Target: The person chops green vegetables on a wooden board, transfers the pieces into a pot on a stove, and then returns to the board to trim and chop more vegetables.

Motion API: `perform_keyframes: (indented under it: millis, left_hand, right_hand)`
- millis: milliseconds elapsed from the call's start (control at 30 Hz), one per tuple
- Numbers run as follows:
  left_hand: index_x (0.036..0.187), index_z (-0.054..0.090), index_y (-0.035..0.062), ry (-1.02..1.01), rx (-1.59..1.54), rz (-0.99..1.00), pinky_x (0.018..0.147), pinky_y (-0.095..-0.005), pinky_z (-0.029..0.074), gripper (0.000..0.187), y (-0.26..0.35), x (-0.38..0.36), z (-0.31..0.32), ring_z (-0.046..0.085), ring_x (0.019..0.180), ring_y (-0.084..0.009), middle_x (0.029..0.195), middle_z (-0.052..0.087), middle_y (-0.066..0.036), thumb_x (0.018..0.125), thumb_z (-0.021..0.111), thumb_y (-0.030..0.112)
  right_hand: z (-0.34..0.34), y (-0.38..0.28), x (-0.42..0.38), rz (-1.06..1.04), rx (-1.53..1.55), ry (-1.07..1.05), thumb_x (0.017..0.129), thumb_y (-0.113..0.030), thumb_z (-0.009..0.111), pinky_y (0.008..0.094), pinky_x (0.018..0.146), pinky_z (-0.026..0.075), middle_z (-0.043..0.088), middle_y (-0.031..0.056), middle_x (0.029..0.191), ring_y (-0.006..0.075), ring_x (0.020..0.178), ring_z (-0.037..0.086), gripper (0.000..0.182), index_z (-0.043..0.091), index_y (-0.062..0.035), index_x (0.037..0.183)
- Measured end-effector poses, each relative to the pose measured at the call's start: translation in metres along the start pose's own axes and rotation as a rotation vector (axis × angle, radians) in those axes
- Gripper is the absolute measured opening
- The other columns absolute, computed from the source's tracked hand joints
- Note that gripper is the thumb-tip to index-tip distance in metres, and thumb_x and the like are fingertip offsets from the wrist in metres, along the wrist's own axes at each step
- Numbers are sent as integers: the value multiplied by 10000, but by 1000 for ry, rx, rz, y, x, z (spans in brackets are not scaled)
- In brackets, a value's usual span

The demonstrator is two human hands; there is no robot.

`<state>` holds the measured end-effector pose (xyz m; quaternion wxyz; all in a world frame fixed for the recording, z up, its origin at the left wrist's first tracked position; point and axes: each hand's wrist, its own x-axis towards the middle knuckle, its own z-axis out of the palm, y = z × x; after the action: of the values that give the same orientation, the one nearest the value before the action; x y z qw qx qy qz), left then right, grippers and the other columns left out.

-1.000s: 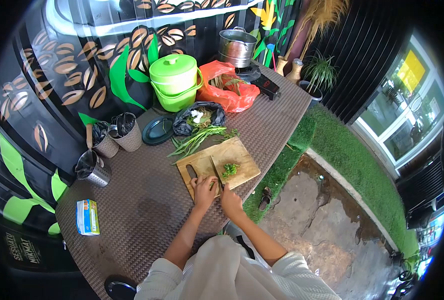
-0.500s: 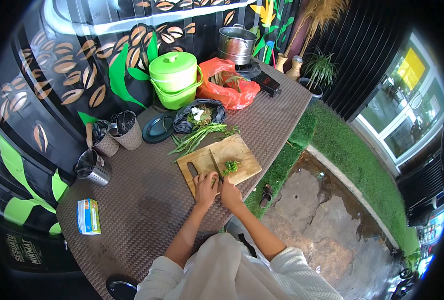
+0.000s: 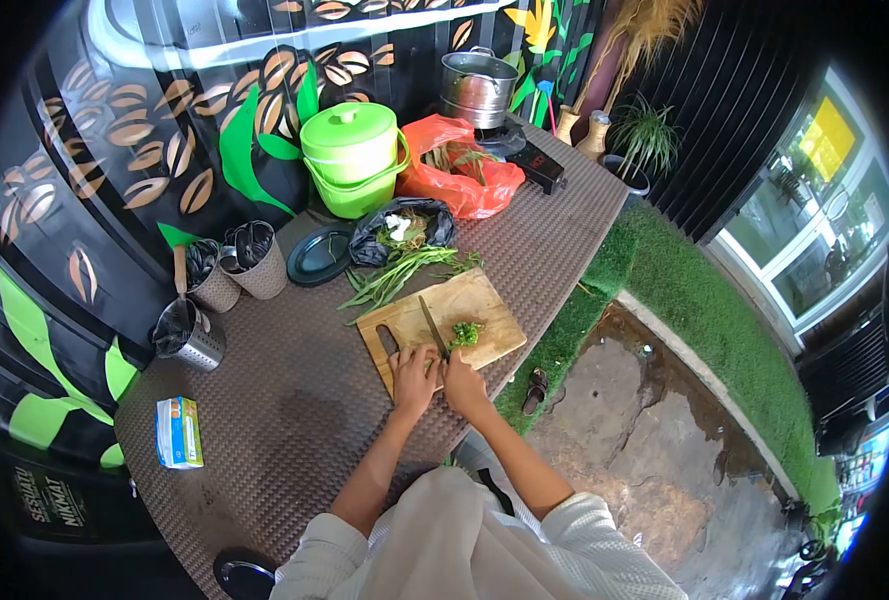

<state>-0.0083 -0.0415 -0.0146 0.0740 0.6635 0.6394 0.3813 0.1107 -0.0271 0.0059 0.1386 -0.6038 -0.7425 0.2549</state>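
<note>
A wooden cutting board (image 3: 488,302) with a slot handle lies near the table's right edge. My right hand (image 3: 462,382) grips a knife (image 3: 431,322), its blade pointing away from me across the board. Just left of the blade, my left hand (image 3: 416,372) presses down with bent fingers on something green, mostly hidden beneath them. Chopped green leaves (image 3: 465,333) sit in a small heap to the right of the blade. Beyond the board lie long green stalks (image 3: 396,274), beside a black plastic bag (image 3: 368,243) holding scraps.
Behind stand a lime-green lidded bucket (image 3: 349,150), a red plastic bag (image 3: 499,188), and a steel pot (image 3: 477,92) on a portable stove (image 3: 537,168). A dark plate (image 3: 309,262), utensil holders (image 3: 257,268) and a tissue pack (image 3: 177,432) occupy the left side.
Almost nothing differs. The whole view has shifted very slightly; both hands and the knife keep nearly the same place on the board.
</note>
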Motion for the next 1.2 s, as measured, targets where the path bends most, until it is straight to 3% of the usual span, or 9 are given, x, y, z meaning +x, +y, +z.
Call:
perform_keyframes:
  millis: [133,300,433,500,633,700,767,967,1200]
  left_hand:
    - [1035,578,96,21,-23,-14,927,-379,323,178,2,0,-1,521,949,-222,895,673,-5,870,623,146]
    - [1022,573,95,-3,-49,-21,920,-374,330,177,5,1,-6,521,955,-211,895,667,-14,861,632,142]
    - [1006,577,88,-20,-54,-44,910,-374,340,188,4,0,-3,533,942,-215,884,665,-22,838,648,133]
    - [971,590,84,56,-3,58,897,-384,351,178,1,-1,0,550,920,-230,876,667,-33,812,660,121]
    - [962,589,78,29,-43,63,889,-386,344,174,2,-1,-2,547,936,-227,846,674,-18,805,665,88]
    - [958,593,78,51,-157,10,881,-391,352,181,1,-3,-4,554,932,-233,841,674,-20,794,670,79]
    - [894,610,83,75,-164,-2,863,-389,372,141,0,-1,-5,562,893,-244,834,671,-28,774,684,95]
    - [911,631,97,69,-253,-122,848,-391,367,188,-12,-2,7,543,892,-252,818,676,-14,745,716,73]
    - [964,602,66,45,-76,37,863,-385,352,184,2,-8,-3,535,930,-254,859,672,-39,791,655,34]
  right_hand:
    - [-14,-3,-9,-12,20,-37,950,-241,428,545,698,505,636,299,826,475,784,632,290,392,7,1097]
    - [2,-8,-31,145,-3,-72,948,-250,431,548,721,506,635,303,840,479,810,629,288,389,-5,1095]
    - [-10,-8,-9,75,15,-73,953,-256,429,556,717,503,630,316,849,482,826,627,295,379,-7,1102]
    - [-9,-5,-9,68,19,-55,953,-260,434,560,707,503,631,310,825,487,815,625,300,377,-6,1101]
    - [1,-7,-26,114,13,-53,951,-256,440,564,703,502,632,302,819,487,807,624,307,375,-6,1116]
    - [4,-2,-23,133,3,-48,950,-255,441,565,701,501,633,299,816,483,805,626,310,376,-6,1122]
    - [6,4,-11,70,-70,-51,938,-233,450,524,698,531,651,272,840,427,813,660,279,404,0,1084]
    - [-1,2,-17,71,-45,-65,938,-248,455,514,689,534,644,287,875,437,798,657,341,392,18,1141]
    - [2,-2,-14,100,-30,-95,922,-233,496,509,703,533,644,285,892,431,818,658,439,350,35,1237]
